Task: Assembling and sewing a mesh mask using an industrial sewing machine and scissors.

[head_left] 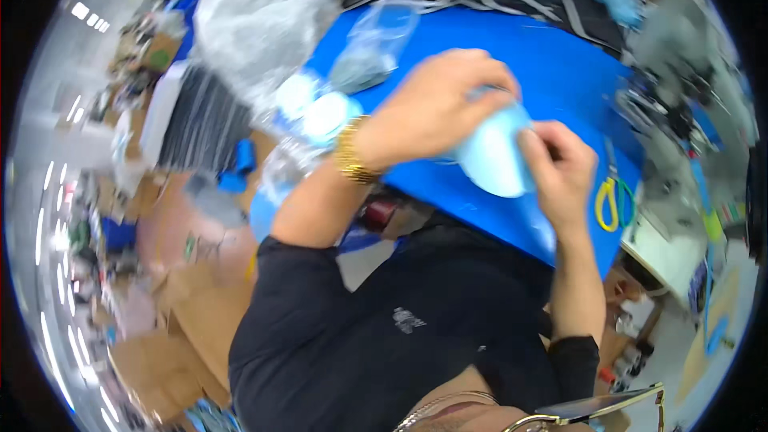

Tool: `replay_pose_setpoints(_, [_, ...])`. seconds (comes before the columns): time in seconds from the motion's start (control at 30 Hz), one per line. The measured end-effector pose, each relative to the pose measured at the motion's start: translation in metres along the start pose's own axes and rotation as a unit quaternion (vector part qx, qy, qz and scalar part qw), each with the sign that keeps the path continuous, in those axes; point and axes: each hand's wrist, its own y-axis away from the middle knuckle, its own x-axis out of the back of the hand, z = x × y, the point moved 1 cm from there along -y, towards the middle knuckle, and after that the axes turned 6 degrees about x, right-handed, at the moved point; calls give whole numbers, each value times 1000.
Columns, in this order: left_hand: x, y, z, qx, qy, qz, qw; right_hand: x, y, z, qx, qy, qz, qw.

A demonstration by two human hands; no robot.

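While the left hand (436,108) gripped the pale blue roll (494,156) at frame centre, right hand (564,172) fingers pinched its edge, steadying it.

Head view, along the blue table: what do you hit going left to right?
Clear plastic bags → gold bracelet → left hand → pale blue rounded object → right hand → yellow-handled scissors, all over the blue table.
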Motion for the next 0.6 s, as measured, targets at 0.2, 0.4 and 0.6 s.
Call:
replay_pose_setpoints(0.2, [-19, -82, -31, 103, 176, -180, 962, 8, -18, 39, -91, -182, 88, 975])
replay_pose_setpoints(0.4, [-94, -149, -40, 163, 317, -260, 897, 54, -15, 85, -158, -158, 178, 958])
replay_pose_setpoints(0.6, [-136, -186, -42, 153, 360, -285, 875, 84, -21, 96, -184, -157, 229, 943])
